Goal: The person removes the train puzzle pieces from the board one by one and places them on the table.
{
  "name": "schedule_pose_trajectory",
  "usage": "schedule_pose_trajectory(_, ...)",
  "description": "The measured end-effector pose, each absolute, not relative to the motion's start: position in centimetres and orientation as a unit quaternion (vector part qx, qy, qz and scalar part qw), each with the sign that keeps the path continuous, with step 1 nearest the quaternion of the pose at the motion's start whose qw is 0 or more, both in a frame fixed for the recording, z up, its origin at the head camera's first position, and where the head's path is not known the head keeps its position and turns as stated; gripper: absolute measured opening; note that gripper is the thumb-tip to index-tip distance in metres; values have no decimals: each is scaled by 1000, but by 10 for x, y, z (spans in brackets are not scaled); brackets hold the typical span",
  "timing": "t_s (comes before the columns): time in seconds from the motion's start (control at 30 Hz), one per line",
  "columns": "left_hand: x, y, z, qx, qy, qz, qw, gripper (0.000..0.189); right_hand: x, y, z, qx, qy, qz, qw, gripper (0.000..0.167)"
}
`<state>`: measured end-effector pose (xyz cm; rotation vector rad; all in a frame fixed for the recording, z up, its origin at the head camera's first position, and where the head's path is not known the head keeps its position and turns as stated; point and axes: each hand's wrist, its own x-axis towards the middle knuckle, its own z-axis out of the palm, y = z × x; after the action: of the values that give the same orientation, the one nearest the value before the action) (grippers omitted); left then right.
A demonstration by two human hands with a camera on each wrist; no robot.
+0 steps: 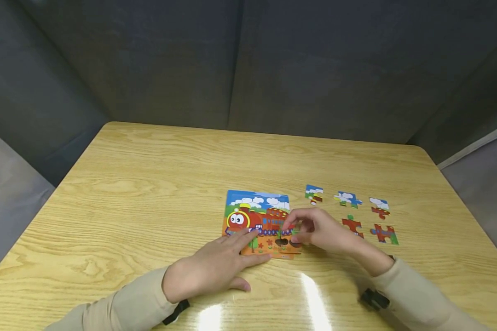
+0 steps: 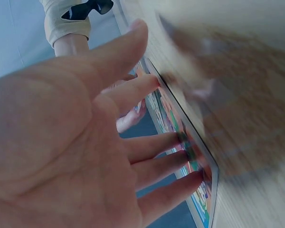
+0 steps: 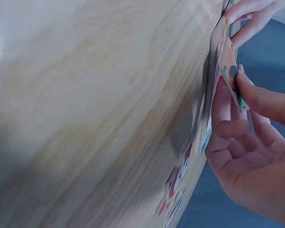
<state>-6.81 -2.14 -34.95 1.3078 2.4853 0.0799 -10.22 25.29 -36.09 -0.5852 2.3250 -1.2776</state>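
Observation:
A train picture jigsaw (image 1: 240, 200) lies on the table, with a red smiling engine on orange ground. My left hand (image 1: 215, 266) rests on its lower left part, fingers spread and nearly straight; in the left wrist view the fingertips touch its surface near the edge. Over the jigsaw's lower right my right hand (image 1: 320, 232) pinches a puzzle piece (image 3: 233, 89) between thumb and fingers. That piece stands tilted on edge in the right wrist view, with green and dark patches showing. Fingers partly hide it in the head view.
Right of the jigsaw lie several loose pieces, among them a blue sky piece (image 1: 348, 198), a corner piece (image 1: 314, 193), a red and green piece (image 1: 385, 233) and a red piece (image 1: 353, 225) partly behind my right hand. Dark cloth panels (image 1: 232, 69) stand behind the wooden table (image 1: 149, 184).

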Motion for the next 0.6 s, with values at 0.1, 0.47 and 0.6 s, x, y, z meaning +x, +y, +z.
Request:
schedule_pose_trajectory(0.1, -68, -21, -350, 457, 872, 27, 171, 66, -98, 263, -359, -200, 840, -458, 214, 21)
schedule_pose_trajectory(0.47, -68, -22, -349, 466, 868, 38, 167, 66, -73, 311, -357, -138, 848, -465, 213, 27)
schedule_pose_trajectory(0.6, -68, -22, -349, 466, 868, 37, 167, 66, -65, 326, -361, -110, 854, -464, 207, 28)
